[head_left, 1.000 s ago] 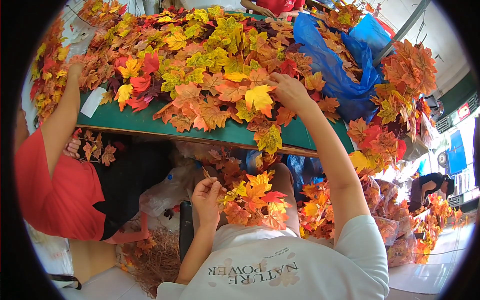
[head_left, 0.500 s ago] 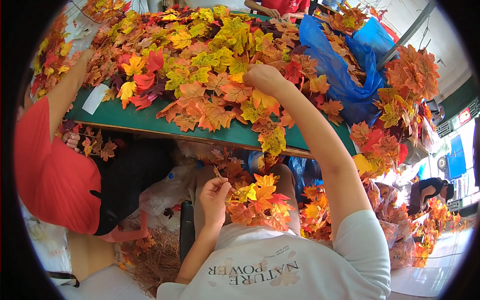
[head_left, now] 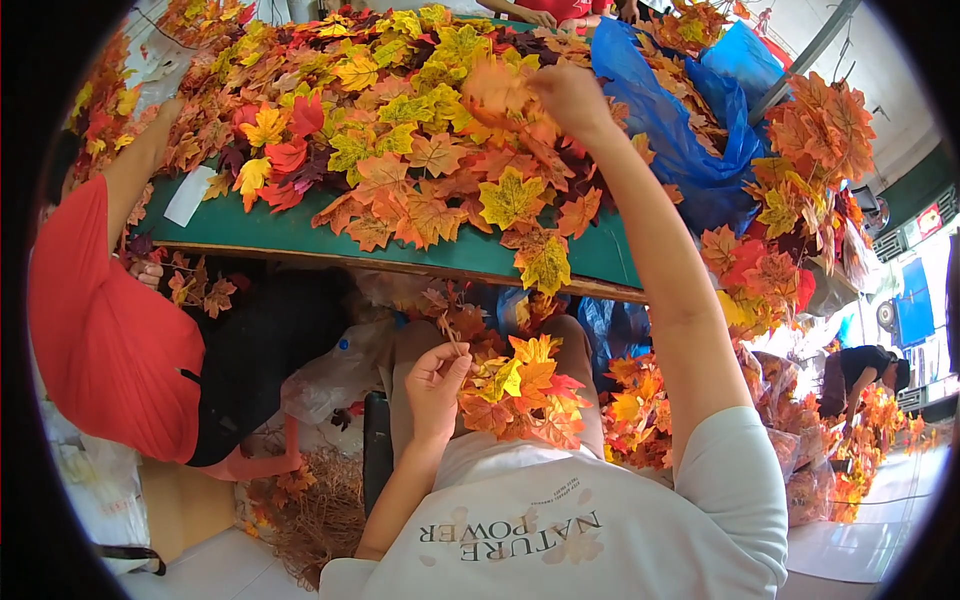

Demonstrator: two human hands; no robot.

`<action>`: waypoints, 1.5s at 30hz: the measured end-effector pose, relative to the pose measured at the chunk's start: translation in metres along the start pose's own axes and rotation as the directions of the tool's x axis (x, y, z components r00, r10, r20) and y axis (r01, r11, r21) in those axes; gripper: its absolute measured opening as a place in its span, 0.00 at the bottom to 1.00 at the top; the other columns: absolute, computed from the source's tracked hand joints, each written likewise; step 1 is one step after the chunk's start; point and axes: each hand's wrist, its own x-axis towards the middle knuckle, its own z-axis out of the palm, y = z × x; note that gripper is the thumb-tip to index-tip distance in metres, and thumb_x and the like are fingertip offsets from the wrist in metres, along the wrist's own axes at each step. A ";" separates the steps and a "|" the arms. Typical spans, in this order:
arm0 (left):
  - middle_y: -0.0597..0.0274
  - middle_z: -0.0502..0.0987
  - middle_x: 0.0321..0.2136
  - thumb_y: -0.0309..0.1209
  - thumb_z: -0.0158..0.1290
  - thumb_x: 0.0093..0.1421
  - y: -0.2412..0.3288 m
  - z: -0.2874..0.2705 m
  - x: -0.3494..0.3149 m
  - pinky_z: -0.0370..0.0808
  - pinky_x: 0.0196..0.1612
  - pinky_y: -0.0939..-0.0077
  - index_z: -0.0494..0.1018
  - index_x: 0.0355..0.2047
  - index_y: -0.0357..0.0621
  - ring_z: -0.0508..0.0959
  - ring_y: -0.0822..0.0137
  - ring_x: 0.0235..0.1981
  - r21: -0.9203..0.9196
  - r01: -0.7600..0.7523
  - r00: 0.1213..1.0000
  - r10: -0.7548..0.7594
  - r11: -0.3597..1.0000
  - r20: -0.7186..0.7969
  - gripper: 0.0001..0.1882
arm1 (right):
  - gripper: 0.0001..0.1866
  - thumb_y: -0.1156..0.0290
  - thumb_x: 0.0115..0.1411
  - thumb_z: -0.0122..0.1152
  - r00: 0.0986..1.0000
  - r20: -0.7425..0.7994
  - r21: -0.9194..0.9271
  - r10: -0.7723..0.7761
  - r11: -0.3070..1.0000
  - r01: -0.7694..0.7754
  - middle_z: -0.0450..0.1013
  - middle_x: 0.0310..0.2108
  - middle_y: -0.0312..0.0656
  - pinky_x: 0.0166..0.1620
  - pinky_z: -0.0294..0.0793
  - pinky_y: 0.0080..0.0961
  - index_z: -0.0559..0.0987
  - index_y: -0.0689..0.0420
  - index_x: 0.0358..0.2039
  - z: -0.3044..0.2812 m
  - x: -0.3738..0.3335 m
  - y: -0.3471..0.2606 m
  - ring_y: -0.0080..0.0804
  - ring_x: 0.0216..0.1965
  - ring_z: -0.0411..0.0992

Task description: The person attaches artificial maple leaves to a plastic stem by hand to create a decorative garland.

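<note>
My left hand (head_left: 438,385) is closed in a pinch over my lap, with thin brown stem ends rising from between the thumb and fingers. Right beside it hangs a bunch of artificial maple leaves (head_left: 530,398) in orange, yellow and red; the hand hides where its stems run. My right hand (head_left: 572,98) is raised above the heap of artificial maple leaves (head_left: 400,110) on the green table (head_left: 330,232). It grips an orange artificial maple leaf spray (head_left: 500,95), smeared by motion, just above the heap.
A co-worker in a red shirt (head_left: 110,320) sits at my left, one arm over the heap. Blue plastic sheeting (head_left: 660,130) lies at the table's right. More leaf bunches (head_left: 830,130) hang at the right. Brown stems (head_left: 320,520) lie on the floor. Another person (head_left: 860,380) bends at far right.
My right hand has risen from the heap, lifting an orange leaf spray. My left hand has shifted slightly up and to the right, keeping its pinch.
</note>
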 end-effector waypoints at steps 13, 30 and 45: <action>0.67 0.71 0.29 0.19 0.51 0.56 0.014 0.020 -0.001 0.72 0.33 0.84 0.68 0.43 0.38 0.75 0.73 0.30 -0.010 -0.136 0.991 0.136 0.991 -0.020 0.13 | 0.05 0.78 0.57 0.56 0.846 0.100 0.953 0.523 -0.294 0.069 0.74 0.35 0.44 0.39 0.78 0.25 0.74 0.66 0.32 -0.040 -0.067 -0.063 0.30 0.35 0.75; 0.61 0.73 0.29 0.15 0.51 0.54 0.019 0.054 -0.008 0.72 0.35 0.82 0.66 0.44 0.35 0.73 0.74 0.27 -0.114 -0.054 0.974 0.077 0.992 0.212 0.16 | 0.06 0.74 0.57 0.58 0.616 0.607 0.773 0.502 -0.553 -0.311 0.76 0.29 0.41 0.32 0.74 0.17 0.79 0.63 0.32 0.018 -0.253 -0.214 0.22 0.29 0.73; 0.62 0.72 0.27 0.16 0.52 0.54 0.011 0.058 -0.008 0.73 0.34 0.83 0.67 0.43 0.34 0.74 0.74 0.26 -0.048 0.012 0.982 -0.003 0.999 0.190 0.16 | 0.08 0.68 0.59 0.58 0.535 0.740 0.593 0.408 -0.770 -0.235 0.72 0.23 0.34 0.24 0.68 0.15 0.78 0.60 0.33 0.022 -0.265 -0.221 0.19 0.21 0.68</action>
